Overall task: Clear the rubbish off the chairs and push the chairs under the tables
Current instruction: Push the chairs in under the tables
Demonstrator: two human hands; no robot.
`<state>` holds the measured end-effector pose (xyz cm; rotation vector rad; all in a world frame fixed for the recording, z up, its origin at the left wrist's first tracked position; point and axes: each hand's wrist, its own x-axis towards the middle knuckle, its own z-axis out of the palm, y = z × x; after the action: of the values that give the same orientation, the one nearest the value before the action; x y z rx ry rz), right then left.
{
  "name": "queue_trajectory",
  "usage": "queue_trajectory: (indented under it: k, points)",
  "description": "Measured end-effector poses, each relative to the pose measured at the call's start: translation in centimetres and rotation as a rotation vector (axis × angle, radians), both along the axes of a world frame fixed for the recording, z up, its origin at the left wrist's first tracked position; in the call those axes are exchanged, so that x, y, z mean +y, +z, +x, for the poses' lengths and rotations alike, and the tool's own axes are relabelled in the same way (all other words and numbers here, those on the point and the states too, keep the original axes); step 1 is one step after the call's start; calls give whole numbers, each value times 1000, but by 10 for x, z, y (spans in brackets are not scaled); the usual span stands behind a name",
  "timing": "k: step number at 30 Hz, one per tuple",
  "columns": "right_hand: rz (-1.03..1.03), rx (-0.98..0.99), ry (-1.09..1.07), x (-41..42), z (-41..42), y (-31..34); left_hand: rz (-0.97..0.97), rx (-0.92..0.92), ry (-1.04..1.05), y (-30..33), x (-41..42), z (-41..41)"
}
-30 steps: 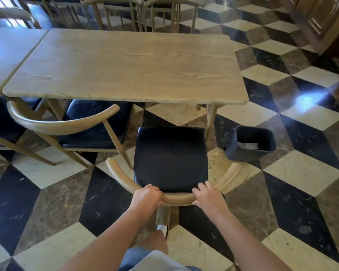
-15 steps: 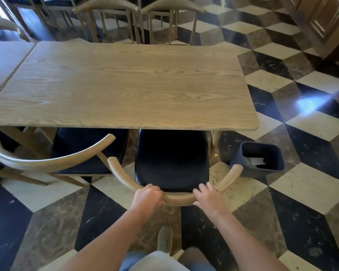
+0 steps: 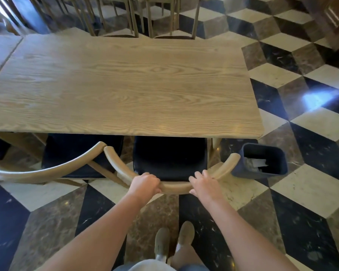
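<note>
A wooden chair (image 3: 169,159) with a black seat cushion and a curved backrest stands at the near edge of the wooden table (image 3: 125,85). About half of its seat lies under the tabletop, and no rubbish shows on the visible part. My left hand (image 3: 144,183) is wrapped around the backrest left of centre. My right hand (image 3: 205,184) rests on the backrest right of centre, fingers curled over the rail. A dark blue bin (image 3: 262,161) holding crumpled white paper stands on the floor just right of the chair.
A second chair (image 3: 72,153) with a black seat stands to the left, partly under the table, its backrest tip almost touching my chair's. Another table (image 3: 0,49) adjoins at the far left. More chairs (image 3: 141,16) line the far side. The floor is chequered tile.
The chair has slid forward under the table with both hands on its backrest; more of the seat is hidden now. I have stepped closer to the table.
</note>
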<state>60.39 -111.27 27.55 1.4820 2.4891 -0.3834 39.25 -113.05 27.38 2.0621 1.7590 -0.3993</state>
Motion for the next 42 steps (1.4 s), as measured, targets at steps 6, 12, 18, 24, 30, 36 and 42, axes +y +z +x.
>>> queue_trajectory:
  k: [6, 12, 18, 24, 30, 36, 42]
  points:
    - [12, 35, -30, 0, 4, 0, 42, -77, 35, -1, -9, 0]
    - [40, 97, -89, -12, 8, 12, 151, -74, -8, 1, -20, 9]
    - [206, 116, -193, -28, 36, 46, 298, -106, -125, 36, -8, 50]
    - [297, 74, -349, -39, 105, 80, 398, -149, -288, 80, 12, 126]
    - [348, 68, -521, -57, 202, 99, 412, -144, -418, 103, 23, 237]
    - [389, 85, -611, -82, 336, 118, 458, -200, -479, 109, 16, 382]
    - [379, 65, -669, -93, 462, 125, 480, -224, -512, 110, 4, 512]
